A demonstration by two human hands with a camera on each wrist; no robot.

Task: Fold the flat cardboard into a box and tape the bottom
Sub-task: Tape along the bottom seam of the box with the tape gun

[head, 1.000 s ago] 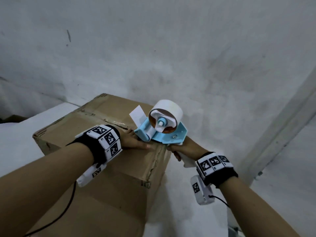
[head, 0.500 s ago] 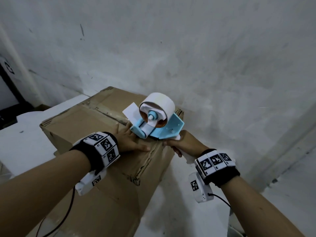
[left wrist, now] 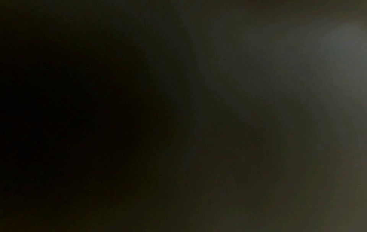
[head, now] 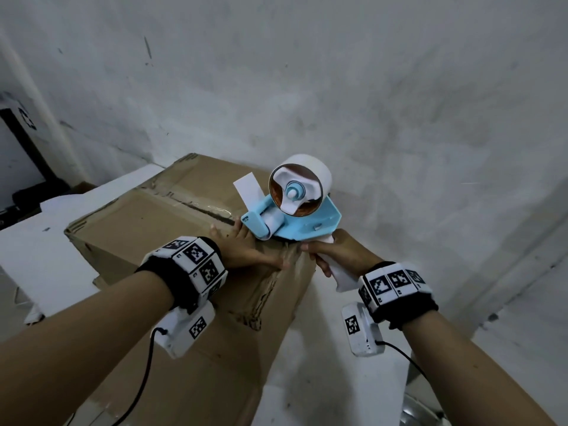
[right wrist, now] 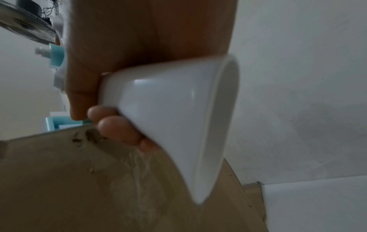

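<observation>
A brown cardboard box (head: 132,238) stands folded, its upper flaps closed along a centre seam (head: 196,207). My left hand (head: 246,250) lies flat on the near end of the top, fingers straight, pressing by the seam. My right hand (head: 335,256) grips the white handle (right wrist: 174,119) of a light-blue tape dispenser (head: 295,222) with a white tape roll (head: 307,173). The dispenser's front sits on the box top at the near right edge, next to my left fingers. Clear tape runs down the box side (right wrist: 139,172). The left wrist view is dark.
A white table surface (head: 40,241) carries the box, with a grey wall (head: 368,87) close behind. A dark screen (head: 15,155) stands at the far left. A metal object (head: 424,413) lies low at the right.
The dispenser has slid a little further along the seam away from the near edge. My left hand stays flat on the box top. The head view has shifted.
</observation>
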